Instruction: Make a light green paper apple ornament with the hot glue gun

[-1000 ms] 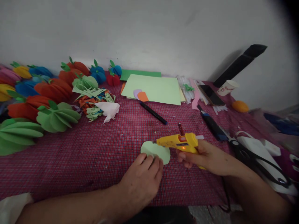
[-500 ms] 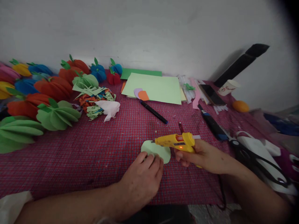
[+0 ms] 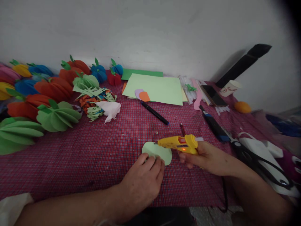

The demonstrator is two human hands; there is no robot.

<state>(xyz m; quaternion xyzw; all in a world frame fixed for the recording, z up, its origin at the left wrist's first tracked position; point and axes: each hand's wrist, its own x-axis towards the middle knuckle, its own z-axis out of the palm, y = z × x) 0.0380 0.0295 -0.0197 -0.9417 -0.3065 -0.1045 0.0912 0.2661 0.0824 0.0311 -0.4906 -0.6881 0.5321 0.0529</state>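
A rounded light green paper piece (image 3: 164, 153) lies on the red checked cloth (image 3: 117, 150). The fingertips of my left hand (image 3: 144, 182) press on its lower left part, the fingers side by side. My right hand (image 3: 207, 158) is wrapped round the handle of a yellow glue gun (image 3: 180, 143), whose small light glows orange. The gun's tip is at the upper edge of the paper piece; whether it touches cannot be made out.
Paper pumpkins (image 3: 55, 89) and shredded paper (image 3: 94, 105) fill the left side. Behind lie a black pen (image 3: 155, 113) and green sheets (image 3: 160, 89). At right are a phone (image 3: 213, 95), a paper cup (image 3: 230, 88), a cutter (image 3: 213, 124), scissors (image 3: 258, 161) and an orange fruit (image 3: 242, 107).
My right hand and the glue gun have shifted slightly to the right, the tip moving along the paper's upper edge. My left hand and the paper piece have stayed in place.
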